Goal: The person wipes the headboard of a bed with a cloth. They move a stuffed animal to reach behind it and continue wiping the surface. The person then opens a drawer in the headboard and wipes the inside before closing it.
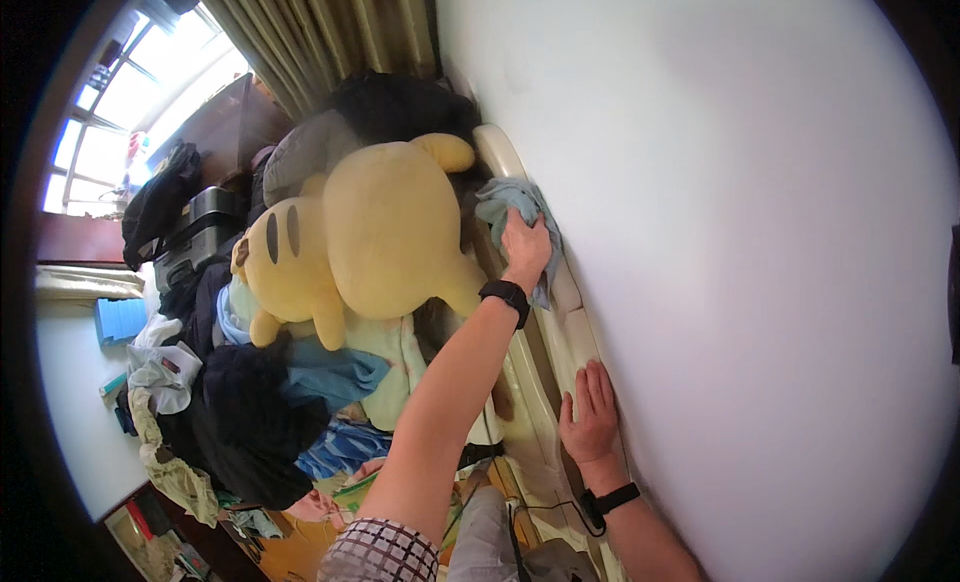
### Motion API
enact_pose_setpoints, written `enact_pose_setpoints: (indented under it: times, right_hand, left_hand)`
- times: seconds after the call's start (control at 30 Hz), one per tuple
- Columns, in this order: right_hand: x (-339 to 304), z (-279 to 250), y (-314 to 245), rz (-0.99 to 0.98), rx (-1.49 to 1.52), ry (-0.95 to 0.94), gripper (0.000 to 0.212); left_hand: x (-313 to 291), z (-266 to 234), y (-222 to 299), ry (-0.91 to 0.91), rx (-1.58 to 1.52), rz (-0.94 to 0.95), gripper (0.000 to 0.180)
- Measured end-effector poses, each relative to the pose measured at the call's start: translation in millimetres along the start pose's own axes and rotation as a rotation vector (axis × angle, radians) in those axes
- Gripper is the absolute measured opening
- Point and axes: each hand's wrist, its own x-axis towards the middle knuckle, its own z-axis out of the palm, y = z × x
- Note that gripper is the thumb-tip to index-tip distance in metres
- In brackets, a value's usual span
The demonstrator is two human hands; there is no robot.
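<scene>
My left hand [526, 250] grips a crumpled grey-blue cloth [512, 196], its arm stretched far forward. The cloth lies against the top of a long cream padded backrest [572, 327] that runs along the white wall. Nearer to me, my right hand [590, 422] rests flat on the same backrest with its fingers stretched out, holding nothing. A big yellow plush toy [395, 232] lies on its side just left of the cloth, one of its limbs close to my left wrist. Dark bands circle both my wrists.
A white wall [760, 262] rises along the right. Heaped clothes [250, 407], dark and blue, spread to the left beneath the toy. Behind them stand a black hard case [200, 232], a bright window [130, 82] and olive curtains [330, 42]. A black cable [550, 507] hangs near my right wrist.
</scene>
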Motion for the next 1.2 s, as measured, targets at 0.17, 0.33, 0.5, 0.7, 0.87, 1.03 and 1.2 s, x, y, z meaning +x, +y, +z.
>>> enact_pose_setpoints:
  times: [0.17, 0.33, 0.5, 0.7, 0.87, 1.03, 1.2]
  right_hand:
    - [0.7, -4.3, -1.7, 0.000, 0.012, -0.024, 0.044]
    - [2.8, -4.5, -3.4, -0.011, -0.011, -0.031, 0.044]
    - [5.7, -5.9, -5.3, -0.040, -0.035, -0.014, 0.046]
    - [3.7, -2.5, -2.6, -0.031, -0.045, -0.027, 0.047]
    - [10.5, -12.8, -9.8, -0.013, -0.029, -0.077, 0.049]
    - [61.4, -4.9, -12.8, -0.030, 0.040, -0.099, 0.045]
    - [94.2, 20.3, -8.1, -0.057, -0.008, -0.017, 0.048]
  left_hand:
    - [48.9, 3.7, 3.0, 0.009, 0.085, -0.001, 0.039]
    - [73.7, 8.3, 7.4, -0.010, 0.067, -0.085, 0.046]
    - [76.3, 6.4, 7.3, -0.044, 0.008, -0.092, 0.048]
    - [94.0, 14.2, -6.2, -0.069, 0.047, -0.026, 0.056]
    - [104.1, 28.4, -19.0, -0.015, -0.018, -0.030, 0.054]
    - [107.0, 27.1, -17.5, -0.024, -0.012, -0.004, 0.053]
    - [109.9, 19.5, -10.5, -0.058, -0.024, -0.038, 0.057]
